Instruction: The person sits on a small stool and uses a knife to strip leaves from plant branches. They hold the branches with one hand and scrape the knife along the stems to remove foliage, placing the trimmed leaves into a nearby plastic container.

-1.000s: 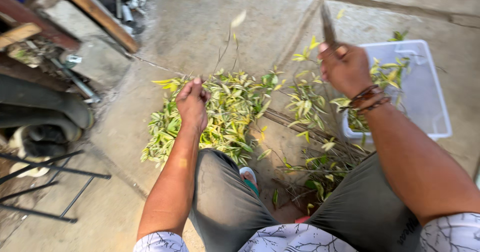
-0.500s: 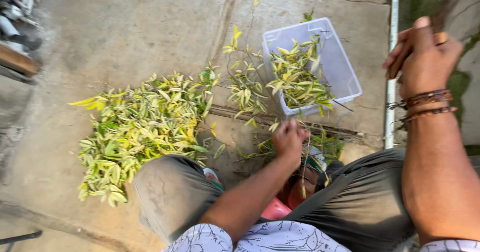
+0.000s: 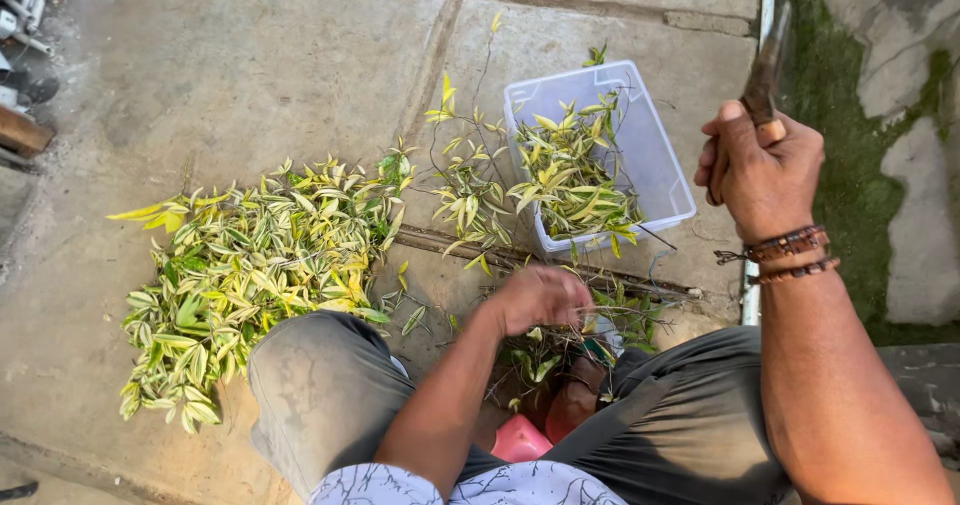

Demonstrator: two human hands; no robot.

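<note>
The person is sitting low on the concrete floor (image 3: 250,75) with knees spread, and the left hand (image 3: 540,298) has come down between them since a moment ago: a second back it was stretched out over the big pile of cut sprigs (image 3: 245,265) on the left, and now it is working in the tangle of twiggy stems (image 3: 560,350) near the feet. Its fingers are curled in a loose clench around thin stems, though I cannot tell exactly how many it is gripping because the hand is blurring with movement. The right hand (image 3: 760,170) is staying raised at the right, fingers wrapped tightly around the handle of a knife (image 3: 765,65), whose dark blade is pointing up and away; it has drifted rightward and a little higher compared with half a second ago. The clear plastic tub (image 3: 650,155) is sitting beyond the knees, partly filled with the same yellow-green variegated leaves (image 3: 570,170), and more loose sprigs (image 3: 465,180) are lying just beside its left wall. Judging from that shift, the left hand is done with the pile for now and is picking out a fresh stem from the uncut bunch, while the blade is waiting clear of the fingers.
</note>
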